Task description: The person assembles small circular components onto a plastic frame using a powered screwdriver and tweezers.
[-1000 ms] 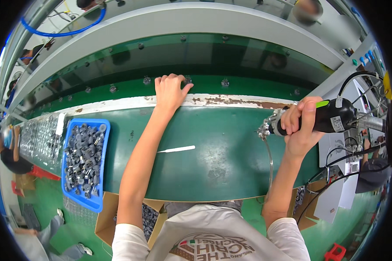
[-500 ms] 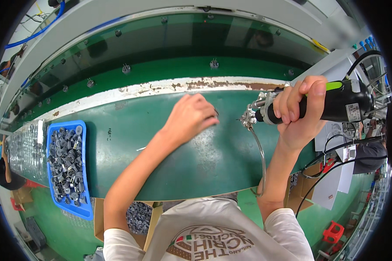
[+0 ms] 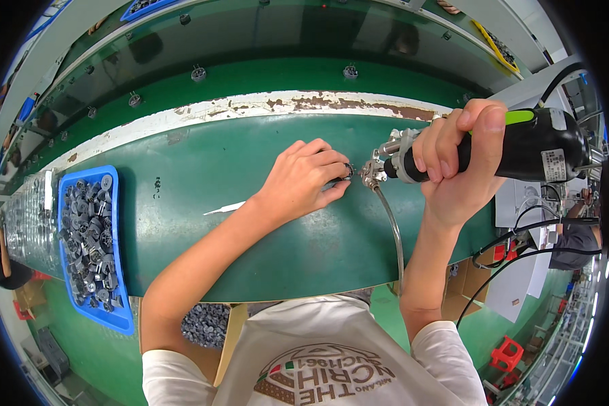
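Observation:
My right hand [image 3: 461, 162] is wrapped round a black power screwdriver [image 3: 517, 145] with a green lever. The tool lies level, pointing left, and a metal nozzle head [image 3: 372, 170] with a clear hose [image 3: 394, 227] is at its tip. Just left of that tip, my left hand [image 3: 308, 174] pinches a small dark plug part [image 3: 348, 172], mostly hidden by the fingers. Whether the tip touches the part I cannot tell. A thin white pointed tool [image 3: 224, 208] lies on the green bench beside my left forearm.
At the left, a blue tray [image 3: 120, 271] is heaped with grey and black plug parts [image 3: 91, 237]. Beyond the bench's worn white ledge [image 3: 250, 105], a green conveyor [image 3: 271, 76] carries spaced-out plug parts. Boxes stand below the bench, one holding parts [image 3: 206, 325]. Black cables [image 3: 501, 247] hang at right.
My left hand has come a little right, up to the screwdriver's tip, and the plug part now shows between its fingers. The whole view has shifted slightly. My right hand keeps its grip.

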`<state>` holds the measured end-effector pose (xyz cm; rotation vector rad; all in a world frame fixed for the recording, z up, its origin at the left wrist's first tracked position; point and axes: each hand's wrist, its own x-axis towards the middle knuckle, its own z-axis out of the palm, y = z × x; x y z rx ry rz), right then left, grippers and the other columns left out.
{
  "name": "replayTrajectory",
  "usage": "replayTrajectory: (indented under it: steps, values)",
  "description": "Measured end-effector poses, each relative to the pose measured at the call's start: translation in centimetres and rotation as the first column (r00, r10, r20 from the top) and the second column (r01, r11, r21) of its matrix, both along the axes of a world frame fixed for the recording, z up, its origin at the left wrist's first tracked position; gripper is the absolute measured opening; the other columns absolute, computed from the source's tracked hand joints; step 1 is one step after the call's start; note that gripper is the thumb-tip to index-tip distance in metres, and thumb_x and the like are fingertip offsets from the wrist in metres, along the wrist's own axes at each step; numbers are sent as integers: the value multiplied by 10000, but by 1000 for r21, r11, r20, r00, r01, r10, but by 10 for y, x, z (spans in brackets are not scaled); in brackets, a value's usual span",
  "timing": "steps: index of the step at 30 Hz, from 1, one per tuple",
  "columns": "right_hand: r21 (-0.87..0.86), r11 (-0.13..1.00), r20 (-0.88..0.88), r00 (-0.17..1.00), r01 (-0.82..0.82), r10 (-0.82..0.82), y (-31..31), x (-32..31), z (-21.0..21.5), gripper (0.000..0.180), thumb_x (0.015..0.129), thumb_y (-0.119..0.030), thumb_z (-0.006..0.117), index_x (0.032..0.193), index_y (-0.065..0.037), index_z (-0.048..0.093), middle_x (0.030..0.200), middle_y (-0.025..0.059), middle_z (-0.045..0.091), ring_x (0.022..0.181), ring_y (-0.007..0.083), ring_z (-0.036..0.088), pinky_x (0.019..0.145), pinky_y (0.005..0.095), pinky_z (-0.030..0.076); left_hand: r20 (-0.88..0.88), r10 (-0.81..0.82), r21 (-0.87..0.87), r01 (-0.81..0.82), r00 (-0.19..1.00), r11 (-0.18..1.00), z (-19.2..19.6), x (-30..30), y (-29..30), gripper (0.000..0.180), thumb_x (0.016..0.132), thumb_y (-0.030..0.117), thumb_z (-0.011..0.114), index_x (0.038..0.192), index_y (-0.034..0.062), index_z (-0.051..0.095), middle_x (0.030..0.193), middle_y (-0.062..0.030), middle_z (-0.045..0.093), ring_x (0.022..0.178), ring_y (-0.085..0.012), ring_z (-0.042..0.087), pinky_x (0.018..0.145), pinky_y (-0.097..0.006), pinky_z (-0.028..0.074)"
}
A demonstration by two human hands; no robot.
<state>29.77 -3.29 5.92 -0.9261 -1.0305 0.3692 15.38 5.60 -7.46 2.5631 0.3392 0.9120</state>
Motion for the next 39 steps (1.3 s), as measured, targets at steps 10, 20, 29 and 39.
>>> replayTrajectory:
  steps: [10,20,29,39]
  values:
    - [-36,997,-5,997,73,-73,4,-8,-1,328,1068,-325,486,889,-49,481,524,-17,334,387,63,279,397,247,287,-4,-5,7,5,1000,1000,0,1,0,122,758,164,808,838,99,744,1015,35,740,912,-180,649,713,-333,506]
    - [-47,996,52,995,82,-79,14,-9,1,304,1047,-259,540,837,-46,485,506,-12,360,380,67,299,392,258,303,-16,-2,3,2,1000,1000,1,0,-1,117,763,161,806,834,89,748,1011,34,737,902,-181,647,720,-330,503]
    - [-45,998,49,998,33,-31,17,-9,1,277,1042,-223,555,828,-57,498,509,-9,372,373,71,306,392,256,306,14,-10,-38,11,1000,999,1,2,-2,110,773,148,801,842,75,756,1011,10,723,928,-201,637,744,-352,531]
    - [72,991,13,994,-109,109,-13,10,36,370,1105,-385,379,935,-91,528,529,-44,327,404,68,272,425,245,298,12,-11,-7,11,1000,1000,-3,-1,-4,188,801,155,788,987,147,809,1042,10,680,932,-224,589,784,-367,526]
